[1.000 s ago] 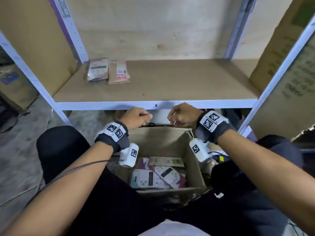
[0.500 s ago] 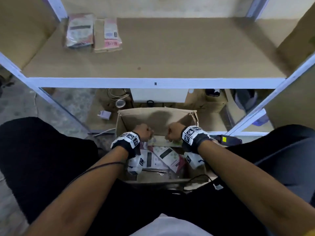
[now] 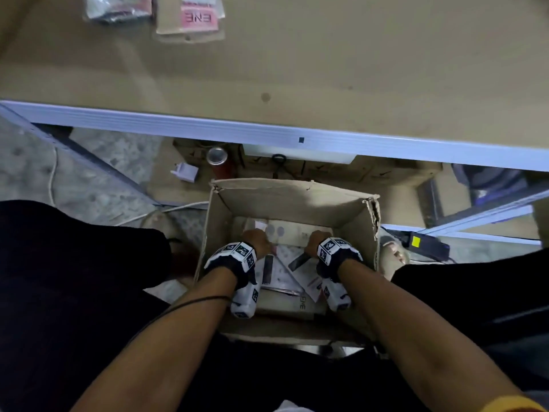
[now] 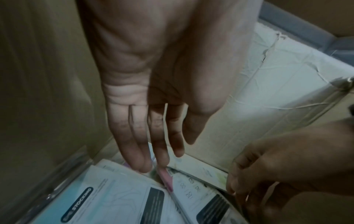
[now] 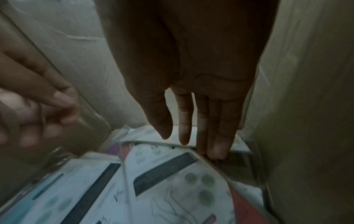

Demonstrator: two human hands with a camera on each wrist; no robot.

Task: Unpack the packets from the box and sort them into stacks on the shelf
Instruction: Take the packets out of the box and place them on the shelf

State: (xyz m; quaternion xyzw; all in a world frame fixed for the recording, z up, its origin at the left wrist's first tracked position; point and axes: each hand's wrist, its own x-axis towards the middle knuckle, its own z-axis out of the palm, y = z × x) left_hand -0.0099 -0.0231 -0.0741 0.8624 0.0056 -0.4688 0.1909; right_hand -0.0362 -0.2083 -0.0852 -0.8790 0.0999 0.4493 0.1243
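Deep inside the box (image 3: 285, 200), both hands are now reaching lower than before, left hand (image 4: 153, 106) and right hand (image 5: 193, 84) fingers extended, touching the packets (image 4: 118, 197), grasping nothing.

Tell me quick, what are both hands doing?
Left hand: open, straight fingers reaching onto the packets.
Right hand: open, fingertips down among them, holding nothing.

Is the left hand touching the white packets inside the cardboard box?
Touching: left wrist view shows the left hand's straight fingertips pressing onto the white packets.
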